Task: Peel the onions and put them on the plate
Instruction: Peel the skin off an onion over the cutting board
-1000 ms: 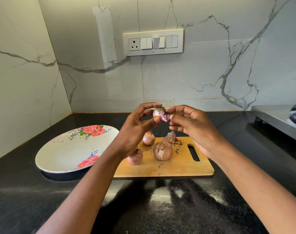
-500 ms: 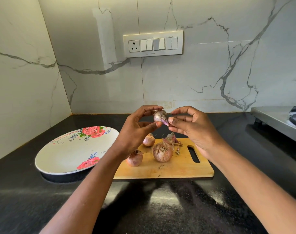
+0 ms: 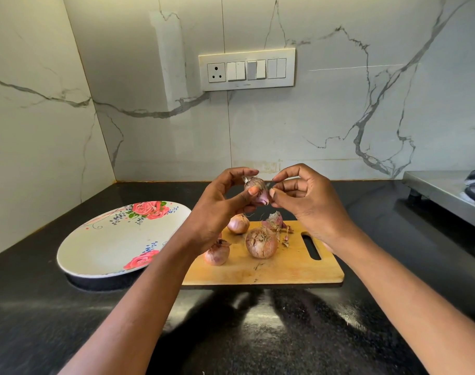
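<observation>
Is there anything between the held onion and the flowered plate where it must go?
Nothing visible: the small purple onion is held up in the left hand, and the white rose-patterned plate lies bare to its left.

Plate (image 3: 101,255) white with pink-red roses, blue sprigs, dark underside. Onions (image 3: 261,242) pinkish-brown – the held onion (image 3: 258,191) purple-pink. Cutting board (image 3: 285,269) tan wood. Counter (image 3: 258,334) glossy black. Wall (image 3: 312,125) white marble, grey veins.

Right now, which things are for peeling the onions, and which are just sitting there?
For the job: held onion, left hand, right hand, three onions on the cutting board, flowered plate.

Just there: peel scraps, switch panel, steel stove.
</observation>
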Motion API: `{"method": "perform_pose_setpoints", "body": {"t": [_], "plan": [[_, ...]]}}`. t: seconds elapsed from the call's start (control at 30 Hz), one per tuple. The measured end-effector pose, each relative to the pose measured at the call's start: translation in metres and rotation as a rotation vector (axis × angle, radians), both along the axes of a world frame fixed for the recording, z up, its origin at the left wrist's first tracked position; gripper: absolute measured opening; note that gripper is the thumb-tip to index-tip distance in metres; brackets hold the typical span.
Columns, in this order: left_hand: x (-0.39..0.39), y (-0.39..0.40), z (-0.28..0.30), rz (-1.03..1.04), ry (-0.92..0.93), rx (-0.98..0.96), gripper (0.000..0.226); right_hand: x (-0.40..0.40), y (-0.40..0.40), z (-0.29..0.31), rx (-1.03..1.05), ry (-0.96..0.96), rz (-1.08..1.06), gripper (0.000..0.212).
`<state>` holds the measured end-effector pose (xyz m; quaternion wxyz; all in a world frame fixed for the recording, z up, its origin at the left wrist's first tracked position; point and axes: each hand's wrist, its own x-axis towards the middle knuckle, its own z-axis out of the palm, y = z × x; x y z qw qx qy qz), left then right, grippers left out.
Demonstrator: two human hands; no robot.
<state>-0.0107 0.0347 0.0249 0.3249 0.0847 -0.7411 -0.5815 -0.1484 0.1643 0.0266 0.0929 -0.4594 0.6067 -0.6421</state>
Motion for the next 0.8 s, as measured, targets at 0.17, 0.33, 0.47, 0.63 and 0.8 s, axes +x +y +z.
{"method": "perform_pose_setpoints", "body": {"t": [0.17, 0.33, 0.47, 0.63, 0.8], "plan": [[0.0005, 0.0004, -0.0017, -0.043, -0.020, 0.034, 0.027, -0.0010, 0.0001, -0.0015, 0.011, 0.000, -0.018, 0.022], [-0.0002, 0.0003, -0.0007, -0.063, 0.018, 0.100, 0.034, 0.0005, 0.0009, 0.0019, 0.006, -0.139, 0.072, 0.022], [-0.0008, -0.0010, -0.0011, -0.060, 0.036, 0.121, 0.031, 0.0038, 0.0026, 0.0029, 0.004, -0.151, 0.105, 0.028], [-0.0010, -0.0023, -0.0017, 0.022, -0.020, -0.006, 0.029, 0.0000, 0.0030, 0.0005, -0.016, -0.094, 0.039, 0.021], [-0.0030, 0.0020, -0.0009, 0.049, -0.033, -0.002, 0.038, 0.0047, 0.0012, 0.0001, -0.015, 0.053, -0.006, 0.020]]}}
